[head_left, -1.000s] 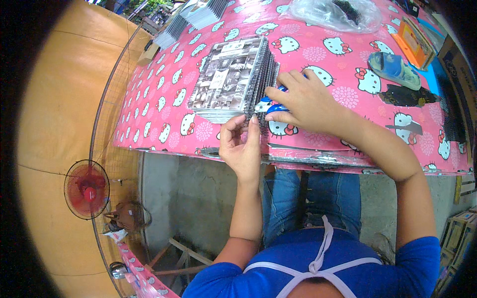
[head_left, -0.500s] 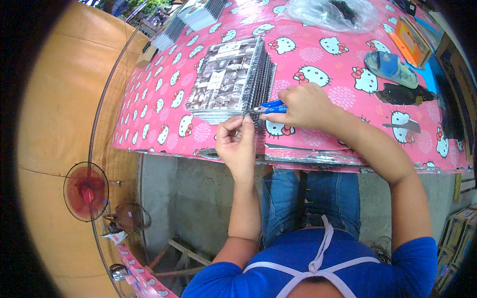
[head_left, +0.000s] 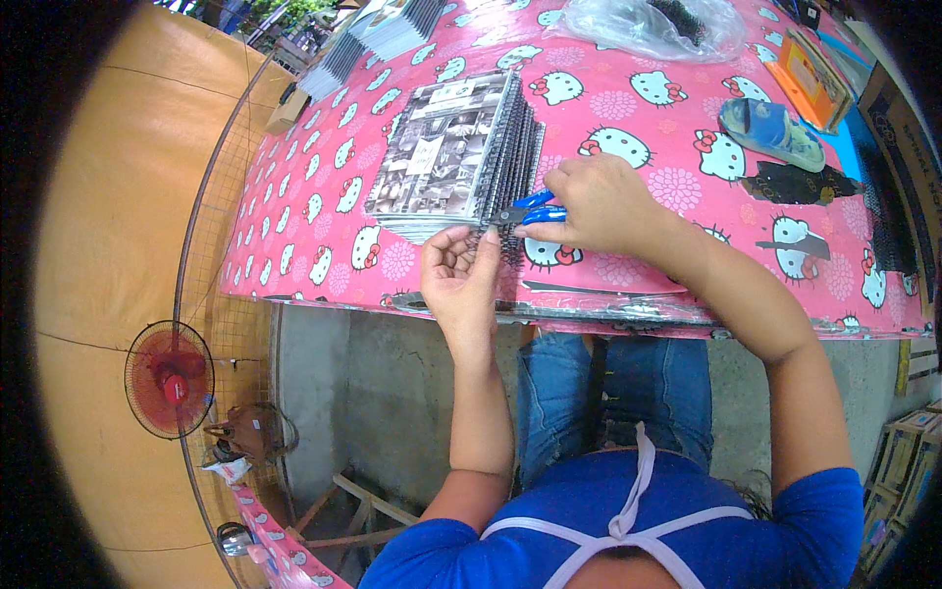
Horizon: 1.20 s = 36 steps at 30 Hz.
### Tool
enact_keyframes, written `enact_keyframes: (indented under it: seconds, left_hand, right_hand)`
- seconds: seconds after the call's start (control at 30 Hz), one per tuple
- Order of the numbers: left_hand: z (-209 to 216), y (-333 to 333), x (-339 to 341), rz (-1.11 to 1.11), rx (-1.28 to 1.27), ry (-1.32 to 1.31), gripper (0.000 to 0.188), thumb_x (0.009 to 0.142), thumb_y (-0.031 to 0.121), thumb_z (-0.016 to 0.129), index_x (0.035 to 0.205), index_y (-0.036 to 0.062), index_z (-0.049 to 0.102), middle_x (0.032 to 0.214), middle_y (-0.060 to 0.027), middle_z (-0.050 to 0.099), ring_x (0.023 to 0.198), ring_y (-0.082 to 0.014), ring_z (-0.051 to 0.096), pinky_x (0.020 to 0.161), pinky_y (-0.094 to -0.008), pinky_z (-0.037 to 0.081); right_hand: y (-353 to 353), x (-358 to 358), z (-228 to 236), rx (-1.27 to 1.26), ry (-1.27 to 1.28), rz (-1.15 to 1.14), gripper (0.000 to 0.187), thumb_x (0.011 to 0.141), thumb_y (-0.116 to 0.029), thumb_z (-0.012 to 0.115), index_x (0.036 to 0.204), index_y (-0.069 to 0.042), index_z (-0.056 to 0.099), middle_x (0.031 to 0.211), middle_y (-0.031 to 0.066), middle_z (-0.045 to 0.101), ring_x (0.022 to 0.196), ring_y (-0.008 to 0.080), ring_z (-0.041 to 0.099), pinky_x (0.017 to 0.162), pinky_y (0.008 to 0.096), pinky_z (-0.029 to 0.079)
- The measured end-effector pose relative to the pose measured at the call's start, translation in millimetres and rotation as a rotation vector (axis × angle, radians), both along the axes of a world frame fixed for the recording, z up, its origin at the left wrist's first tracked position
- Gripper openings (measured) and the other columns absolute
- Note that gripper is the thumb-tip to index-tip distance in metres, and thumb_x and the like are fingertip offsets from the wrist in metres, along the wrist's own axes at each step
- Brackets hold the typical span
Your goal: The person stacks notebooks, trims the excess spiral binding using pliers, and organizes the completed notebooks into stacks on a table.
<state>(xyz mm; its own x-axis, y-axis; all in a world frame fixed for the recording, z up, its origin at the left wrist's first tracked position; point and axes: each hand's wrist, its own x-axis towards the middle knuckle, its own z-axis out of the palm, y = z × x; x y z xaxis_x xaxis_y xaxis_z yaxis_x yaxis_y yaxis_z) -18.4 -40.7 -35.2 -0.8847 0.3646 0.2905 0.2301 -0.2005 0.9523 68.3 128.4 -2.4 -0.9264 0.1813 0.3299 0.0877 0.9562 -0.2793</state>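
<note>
The right hand (head_left: pixel 605 206) grips blue pliers (head_left: pixel 543 215) at the notebook stack (head_left: pixel 446 147) on the counter (head_left: pixel 329 221); the left hand (head_left: pixel 461 280) curls there, its pinch unclear. The cover label (head_left: pixel 425 157) is too small to read.

Single head-worn fisheye view, downward from close above the pink table (head_left: pixel 613 104).

The bare left hand (head_left: pixel 459 285) ends a left forearm (head_left: pixel 481 407) that reaches almost straight forward, its palm partly turned up, fingers (head_left: pixel 454 240) curled and thumb extended beside them. The bare right hand (head_left: pixel 613 206) shows its back, fingers bent in a grip; the right forearm (head_left: pixel 731 280) slants inward from an elbow angled outward below short royal-blue fabric sleeves (head_left: pixel 822 515).
</note>
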Motion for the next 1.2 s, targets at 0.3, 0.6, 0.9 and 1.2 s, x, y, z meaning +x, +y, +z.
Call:
enact_keyframes:
  seconds: [0.3,0.6,0.9,1.2]
  left_hand:
    - [4.3,-2.1,3.8,-0.055,-0.005,-0.207,0.026,0.081,0.002,0.068,0.099,0.0005,0.05,0.081,-0.0068,0.06,0.063,-0.0084,0.056,0.052,-0.0219,0.05]
    - [-6.2,-3.0,0.3,-0.039,0.074,-0.247,0.031,0.08,0.002,0.07,0.101,0.0006,0.048,0.08,-0.0064,0.059,0.063,-0.009,0.056,0.051,-0.0224,0.049]
    - [-6.6,0.7,4.1,-0.051,-0.036,-0.123,0.029,0.083,0.001,0.066,0.104,0.0004,0.046,0.083,-0.0082,0.058,0.063,-0.0103,0.056,0.051,-0.0237,0.05]
    - [-6.3,-2.5,5.2,-0.054,-0.024,-0.213,0.034,0.08,0.0,0.069,0.104,0.0003,0.045,0.084,-0.0091,0.059,0.064,-0.0104,0.057,0.052,-0.0235,0.05]
  right_hand:
    - [15.9,0.7,-28.6,0.222,0.429,0.01,0.062,0.074,-0.064,0.058,0.073,-0.002,0.063,0.073,0.0158,0.063,0.068,0.0309,0.063,0.062,0.0419,0.049]
    - [2.6,-1.1,-13.8,-0.01,-0.107,-0.005,0.064,0.075,-0.064,0.057,0.076,0.0,0.065,0.071,0.0175,0.064,0.066,0.0305,0.064,0.057,0.0402,0.05]
    - [11.4,-9.3,-31.5,0.168,0.24,0.036,0.064,0.074,-0.066,0.055,0.076,-0.003,0.067,0.075,0.0157,0.065,0.069,0.0303,0.064,0.064,0.0426,0.05]
    - [16.8,1.0,-41.2,0.23,0.361,0.029,0.062,0.072,-0.064,0.058,0.071,-0.003,0.066,0.068,0.0158,0.065,0.063,0.0301,0.065,0.058,0.0436,0.05]
